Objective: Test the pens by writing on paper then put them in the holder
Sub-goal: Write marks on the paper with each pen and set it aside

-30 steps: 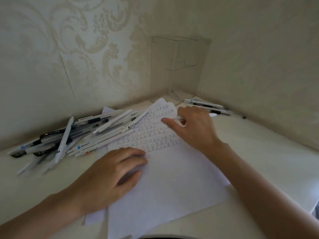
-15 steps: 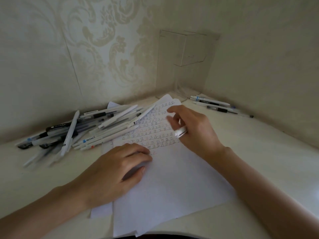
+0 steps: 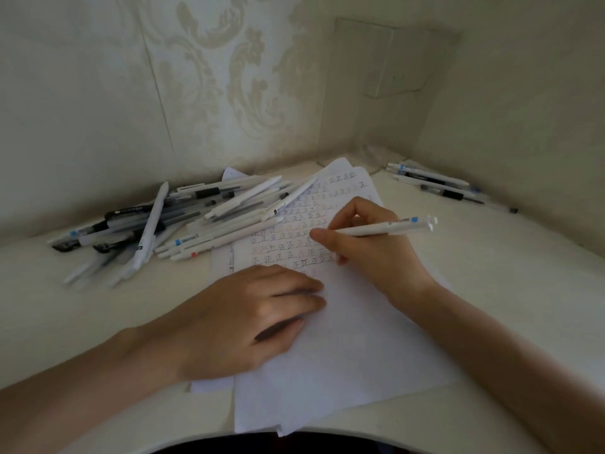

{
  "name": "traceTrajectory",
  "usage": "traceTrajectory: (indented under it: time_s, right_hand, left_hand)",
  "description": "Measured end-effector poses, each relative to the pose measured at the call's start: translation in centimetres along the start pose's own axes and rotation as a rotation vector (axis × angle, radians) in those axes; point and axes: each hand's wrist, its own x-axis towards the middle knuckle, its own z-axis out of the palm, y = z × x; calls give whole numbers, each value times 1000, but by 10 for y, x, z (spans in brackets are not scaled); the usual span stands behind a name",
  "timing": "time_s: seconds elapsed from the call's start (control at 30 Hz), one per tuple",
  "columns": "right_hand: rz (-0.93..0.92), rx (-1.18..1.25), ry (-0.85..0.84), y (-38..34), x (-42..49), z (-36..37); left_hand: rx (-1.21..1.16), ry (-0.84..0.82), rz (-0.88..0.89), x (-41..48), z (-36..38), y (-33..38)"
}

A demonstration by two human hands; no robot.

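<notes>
right hand point(image 3: 370, 253) grips pen point(image 3: 379, 228) over paper point(image 3: 343, 339) | left hand point(image 3: 242, 319) flat, fingers relaxed, on paper

A pale cream table point(image 3: 491, 273) is seen filling the lower part of the view, its surface smooth and matt. Its near edge is curved, and a dark strip point(image 3: 294, 446) is shown just below that edge; what it is cannot be told. Behind the table, a wall point(image 3: 82, 93) is covered in cream wallpaper on which a large damask pattern point(image 3: 229, 70) of scrolls and flowers is printed. A thin vertical seam point(image 3: 157, 93) is seen left of the pattern. A second wall point(image 3: 537, 119), plainer, is met at the right.
</notes>
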Motion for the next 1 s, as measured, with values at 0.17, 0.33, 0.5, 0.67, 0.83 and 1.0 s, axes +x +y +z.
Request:
traceTrajectory:
  time_s: [0.17, 0.33, 0.5, 0.67, 0.83, 1.0]
  right_hand:
    - [-26, -149, 56, 3, -1, 1]
    - [-18, -125, 71, 8, 1, 0]
    - [-64, -163, -3, 11, 0, 2]
    - [-78, -187, -6, 12, -1, 2]
    - [-89, -180, -5, 12, 0, 2]
    - [-56, -185, -31, 11, -1, 1]
  left_hand:
    - [23, -23, -6, -1, 2, 0]
    - [18, -47, -10, 0, 2, -1]
    - [9, -60, -16, 2, 2, -2]
    - [1, -61, -17, 1, 3, -3]
    - [-1, -63, -21, 1, 1, -2]
    - [-7, -66, -22, 1, 1, -3]
